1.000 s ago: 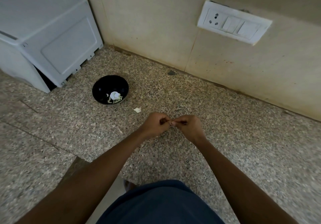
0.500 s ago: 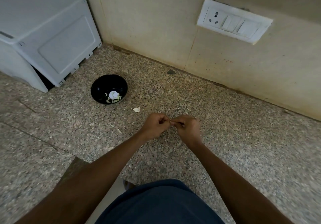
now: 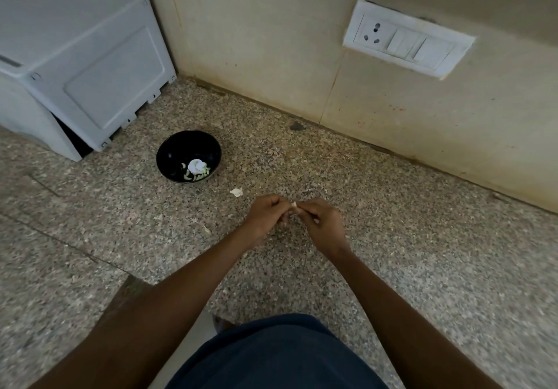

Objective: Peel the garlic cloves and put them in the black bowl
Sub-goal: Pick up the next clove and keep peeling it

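speckled granite counter [image 3: 392, 237] was spread under everything, with a white bin [image 3: 75, 65] at the far left and a switch plate [image 3: 407, 38] on the wall. the black bowl [image 3: 188, 156], holding pale peeled cloves, was set well to the left of and beyond the hands, nearer the left hand [image 3: 267, 212]. a garlic clove [image 3: 293, 204] was pinched between curled fingertips of that hand and the right hand [image 3: 321, 219]; its long axis could not be told. compared with a second ago, the hands were hardly shifted and the pinch was kept
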